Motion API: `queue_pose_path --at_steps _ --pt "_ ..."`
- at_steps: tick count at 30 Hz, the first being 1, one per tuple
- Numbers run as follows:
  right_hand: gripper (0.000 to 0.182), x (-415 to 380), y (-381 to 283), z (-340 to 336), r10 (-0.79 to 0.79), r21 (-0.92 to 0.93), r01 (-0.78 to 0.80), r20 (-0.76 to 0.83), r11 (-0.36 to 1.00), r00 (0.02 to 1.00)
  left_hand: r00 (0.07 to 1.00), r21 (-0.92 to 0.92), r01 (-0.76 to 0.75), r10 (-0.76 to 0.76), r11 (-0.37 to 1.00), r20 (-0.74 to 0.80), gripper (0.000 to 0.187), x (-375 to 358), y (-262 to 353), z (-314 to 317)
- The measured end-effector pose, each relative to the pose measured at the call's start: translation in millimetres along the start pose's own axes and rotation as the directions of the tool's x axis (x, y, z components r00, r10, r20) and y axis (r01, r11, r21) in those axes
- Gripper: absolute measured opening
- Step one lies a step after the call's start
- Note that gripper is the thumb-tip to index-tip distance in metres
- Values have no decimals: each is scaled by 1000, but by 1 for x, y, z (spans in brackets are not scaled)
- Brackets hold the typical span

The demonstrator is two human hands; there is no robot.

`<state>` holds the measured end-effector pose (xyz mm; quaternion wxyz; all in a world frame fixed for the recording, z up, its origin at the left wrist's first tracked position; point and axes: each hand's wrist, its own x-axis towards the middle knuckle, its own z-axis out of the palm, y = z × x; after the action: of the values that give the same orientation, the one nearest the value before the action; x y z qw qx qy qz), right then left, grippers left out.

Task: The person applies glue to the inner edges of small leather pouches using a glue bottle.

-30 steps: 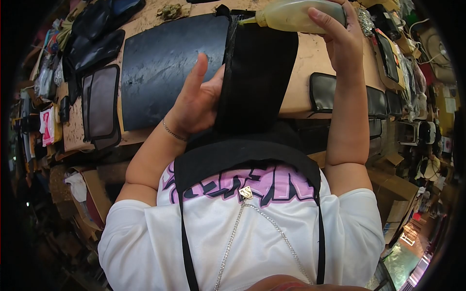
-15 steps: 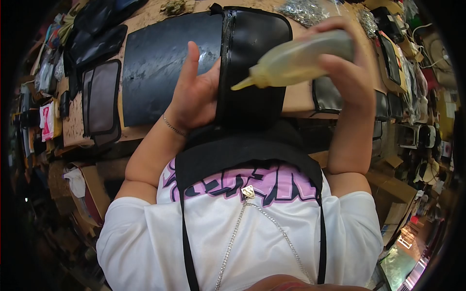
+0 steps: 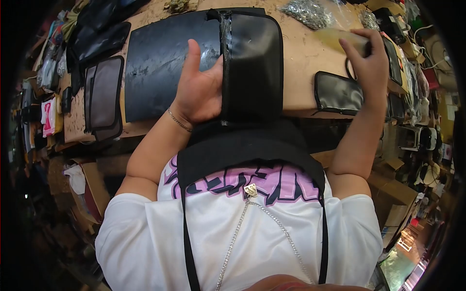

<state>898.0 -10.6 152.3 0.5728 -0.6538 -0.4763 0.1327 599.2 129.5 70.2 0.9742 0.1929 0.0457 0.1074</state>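
My left hand (image 3: 200,92) lies palm up on the bench, its thumb stretched away and its fingertips hidden under the edge of a glossy black panel (image 3: 255,68) with dark edging. A pale strip with a wet-looking shine runs along that panel's left edge. Beneath my left hand is a larger black sheet (image 3: 160,72) with smears on it. Over at the right, my right hand (image 3: 366,63) is closed around a translucent yellowish squeeze bottle (image 3: 335,40), which is blurred and tilted low above the bench.
A small black edged piece (image 3: 337,92) lies near the bench's front edge. Brown edged panels (image 3: 104,92) and black pieces (image 3: 99,46) are at the left. Silvery shiny strips (image 3: 308,13) lie at the back. A cardboard box (image 3: 92,186) stands below left.
My right hand has carried the squeeze bottle from above the black panel away to the right and lower. The panel has shifted slightly left, with my left hand still at its edge.
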Motion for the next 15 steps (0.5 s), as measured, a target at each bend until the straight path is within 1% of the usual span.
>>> queue_pose_path --at_steps 1,2,4,6,7,8,9,10,11,15 --pt "29 -1 -3 12 -140 -142 132 -53 981 989 1000 13 3 -3 1000 -3 107 1 0 1" --pt "28 -2 -5 23 -284 -286 250 -83 925 955 1000 26 4 -4 1000 -8 107 2 0 2" --pt "27 -5 -2 39 -308 -225 311 50 923 950 1000 35 15 -15 999 -14 107 0 -2 2" --pt "26 -6 -1 52 -342 -162 368 169 916 924 999 41 33 -33 999 1 108 0 -2 1" --pt "29 -10 -8 60 -193 -46 203 173 978 966 999 42 31 -32 999 9 108 1 -2 2" --pt "30 -10 -3 61 -121 89 106 185 990 975 1000 41 26 -27 999 15 108 1 -3 3" --pt "31 -9 3 63 -49 222 1 210 975 976 1000 36 20 -21 999 19 108 0 -4 3" --pt "31 -9 6 66 20 346 -108 248 932 969 999 27 24 -24 999 23 108 -1 -5 4" --pt "33 -9 6 68 86 350 -166 234 922 968 999 18 28 -28 999 27 108 -2 -4 5" --pt "33 -3 15 70 111 332 -190 243 924 964 999 19 38 -38 999 3 108 -3 -4 7"
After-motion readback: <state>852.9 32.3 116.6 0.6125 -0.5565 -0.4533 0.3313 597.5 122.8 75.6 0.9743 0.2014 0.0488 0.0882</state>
